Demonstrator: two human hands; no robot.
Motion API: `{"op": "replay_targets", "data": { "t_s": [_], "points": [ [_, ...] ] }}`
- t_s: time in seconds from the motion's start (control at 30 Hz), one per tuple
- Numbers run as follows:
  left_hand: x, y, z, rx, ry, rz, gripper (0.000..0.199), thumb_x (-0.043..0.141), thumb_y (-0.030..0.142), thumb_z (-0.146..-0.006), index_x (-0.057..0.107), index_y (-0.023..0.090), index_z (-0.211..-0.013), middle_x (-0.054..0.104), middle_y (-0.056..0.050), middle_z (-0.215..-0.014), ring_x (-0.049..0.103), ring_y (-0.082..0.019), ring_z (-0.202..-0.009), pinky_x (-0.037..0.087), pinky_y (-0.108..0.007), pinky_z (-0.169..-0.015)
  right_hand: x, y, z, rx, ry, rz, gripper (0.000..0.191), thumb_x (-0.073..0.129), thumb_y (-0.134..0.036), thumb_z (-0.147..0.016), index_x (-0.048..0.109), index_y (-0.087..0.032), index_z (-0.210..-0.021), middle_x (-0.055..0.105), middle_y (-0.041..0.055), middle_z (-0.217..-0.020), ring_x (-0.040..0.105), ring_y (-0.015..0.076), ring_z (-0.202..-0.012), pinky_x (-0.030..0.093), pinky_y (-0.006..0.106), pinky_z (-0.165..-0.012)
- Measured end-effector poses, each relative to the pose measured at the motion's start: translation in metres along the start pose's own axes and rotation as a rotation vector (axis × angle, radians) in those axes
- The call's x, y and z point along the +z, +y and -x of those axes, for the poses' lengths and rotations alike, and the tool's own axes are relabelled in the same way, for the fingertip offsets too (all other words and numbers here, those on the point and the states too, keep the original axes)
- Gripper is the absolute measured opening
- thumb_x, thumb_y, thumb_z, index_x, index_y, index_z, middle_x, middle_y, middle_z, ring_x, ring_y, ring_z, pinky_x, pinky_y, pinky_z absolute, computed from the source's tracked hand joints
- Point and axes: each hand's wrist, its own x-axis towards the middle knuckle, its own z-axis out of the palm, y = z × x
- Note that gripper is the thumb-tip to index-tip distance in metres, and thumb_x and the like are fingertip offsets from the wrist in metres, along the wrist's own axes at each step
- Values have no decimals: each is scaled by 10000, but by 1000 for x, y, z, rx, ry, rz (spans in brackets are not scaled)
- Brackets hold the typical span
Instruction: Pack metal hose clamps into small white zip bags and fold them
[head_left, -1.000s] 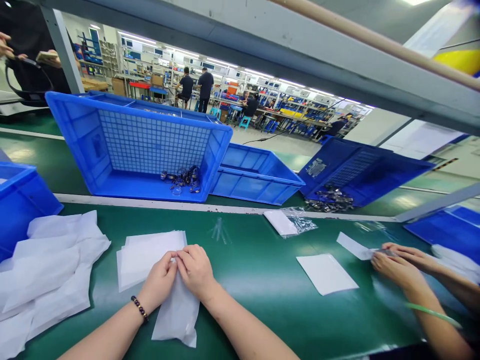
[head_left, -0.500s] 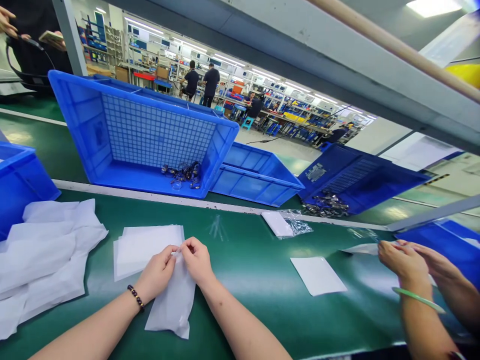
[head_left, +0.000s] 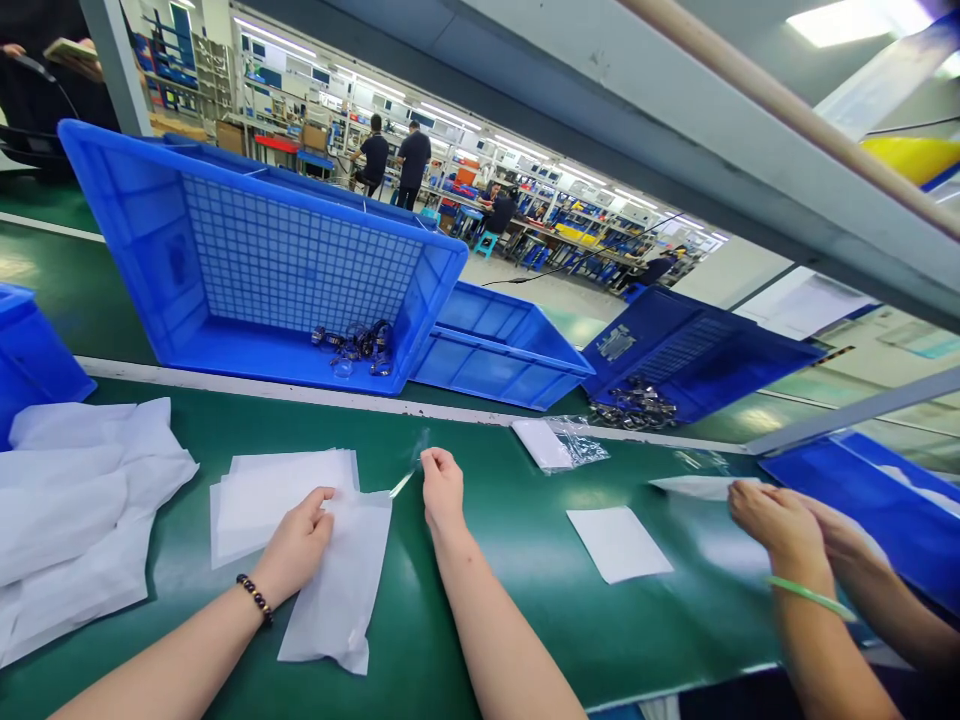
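My left hand [head_left: 298,543] presses down the top of a white foam bag [head_left: 337,583] lying on the green belt [head_left: 495,560]. My right hand [head_left: 442,487] has drawn away to the right and pinches a thin clear strip [head_left: 405,478] that stretches back toward the bag's top edge. A stack of flat white bags [head_left: 270,490] lies just left of the held bag. The tilted blue crate [head_left: 255,265] behind holds a few metal clamps [head_left: 356,345].
Crumpled white bags [head_left: 71,510] pile at the left by a blue bin [head_left: 34,355]. A co-worker's hands [head_left: 780,520] work at the right near a white sheet [head_left: 619,543]. More blue crates [head_left: 499,345], a bag pack [head_left: 559,443] and a clamp heap [head_left: 637,403] sit behind.
My right hand left the bag's top edge and moved right and forward, pulling a clear strip away. My left hand flattened onto the bag. The co-worker's hands shifted slightly.
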Motion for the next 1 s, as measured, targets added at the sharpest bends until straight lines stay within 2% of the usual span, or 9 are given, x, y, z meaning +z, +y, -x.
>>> {"op": "replay_targets", "data": {
  "t_s": [0.07, 0.17, 0.3, 0.4, 0.7, 0.77, 0.9, 1.0],
  "points": [
    [0, 0, -1, -4, 1, -2, 403, 359, 351, -797, 429, 188, -1159, 374, 81, -527, 355, -126, -468, 287, -230, -488, -3, 5, -16, -34, 10, 77, 231, 439, -373, -752, 546, -170, -719, 555, 74, -913, 506, 180, -819, 398, 294, -753],
    [-1, -1, -1, 5, 14, 10, 393, 368, 356, -789, 442, 183, -1134, 376, 78, -535, 353, -127, -469, 283, -235, -489, -4, 11, -37, -86, -27, 208, 192, 479, -329, -721, 568, -175, -651, 562, 80, -957, 498, 213, -901, 379, 323, -809],
    [0, -2, -1, 4, 20, 35, 392, 371, 367, -786, 453, 190, -1126, 377, 76, -532, 366, -132, -473, 284, -235, -488, -3, 16, -58, -116, -40, 387, 199, 497, -335, -728, 636, -197, -697, 558, 76, -995, 431, 272, -1006, 326, 401, -857],
    [0, -3, -1, -1, 16, 50, 399, 377, 371, -778, 463, 193, -1124, 401, 71, -539, 377, -136, -477, 284, -237, -488, -3, 18, -69, -126, -51, 490, 204, 507, -352, -736, 666, -225, -720, 555, 62, -1009, 417, 281, -1016, 315, 426, -848],
    [0, -1, 0, 8, 18, 47, 387, 379, 357, -780, 476, 180, -1111, 408, 65, -540, 387, -139, -489, 285, -242, -506, 4, 24, -86, -170, -89, 637, 165, 532, -349, -757, 669, -259, -767, 498, 51, -1109, 385, 277, -1077, 275, 449, -900],
    [1, -2, -1, 12, 16, 44, 382, 377, 356, -778, 476, 187, -1106, 414, 67, -541, 388, -139, -492, 283, -238, -502, 6, 26, -88, -183, -76, 661, 143, 549, -324, -743, 646, -247, -815, 487, 64, -1104, 371, 283, -1087, 257, 458, -916],
    [1, -4, -2, 10, -6, 35, 372, 364, 358, -791, 460, 204, -1115, 408, 73, -543, 372, -133, -484, 277, -232, -488, 8, 30, -87, -220, -53, 695, 218, 561, -296, -737, 581, -209, -935, 463, 103, -1090, 369, 286, -1069, 270, 461, -905],
    [1, -5, -3, 4, -33, 37, 364, 349, 360, -808, 445, 205, -1123, 414, 72, -553, 375, -130, -483, 279, -232, -484, 7, 29, -88, -298, -111, 707, 127, 538, -242, -759, 593, -214, -869, 464, 83, -1093, 370, 258, -1073, 293, 418, -899]
  ]
}}
